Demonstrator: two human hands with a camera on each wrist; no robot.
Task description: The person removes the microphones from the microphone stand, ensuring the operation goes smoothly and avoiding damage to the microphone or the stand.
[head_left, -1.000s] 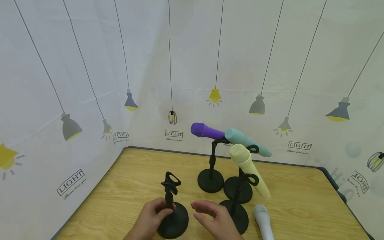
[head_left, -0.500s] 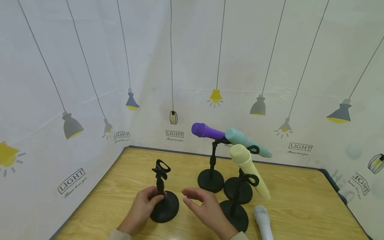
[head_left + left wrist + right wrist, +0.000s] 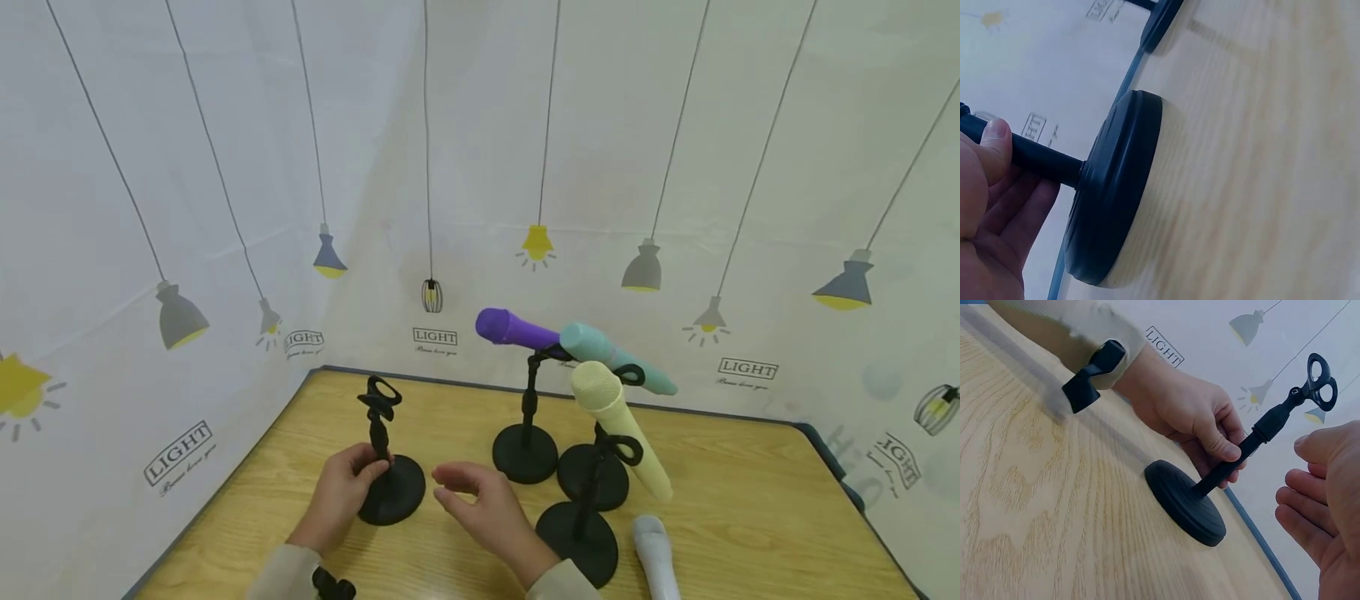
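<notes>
A black tabletop microphone stand [image 3: 393, 493] with an unfilled clip [image 3: 381, 400] on top stands toward the left of the wooden table. My left hand [image 3: 339, 493] grips its pole between thumb and fingers, just above the round base [image 3: 1113, 187]. Beside it, my right hand [image 3: 487, 510] is held with fingers loosely bent and nothing in them, apart from the stand. In the right wrist view the left hand [image 3: 1188, 412] wraps the pole below its collar.
Three more black stands hold a purple microphone [image 3: 517, 328], a turquoise microphone [image 3: 611, 357] and a pale yellow microphone [image 3: 618, 417] right of centre. A white microphone [image 3: 655, 550] lies at the front right. Lamp-printed sheeting [image 3: 480, 167] rises behind the table [image 3: 765, 500].
The left hand has shifted the empty stand left and farther from me across the table, still gripping its pole. The right hand has moved the same way, holding nothing. The other stands stay put.
</notes>
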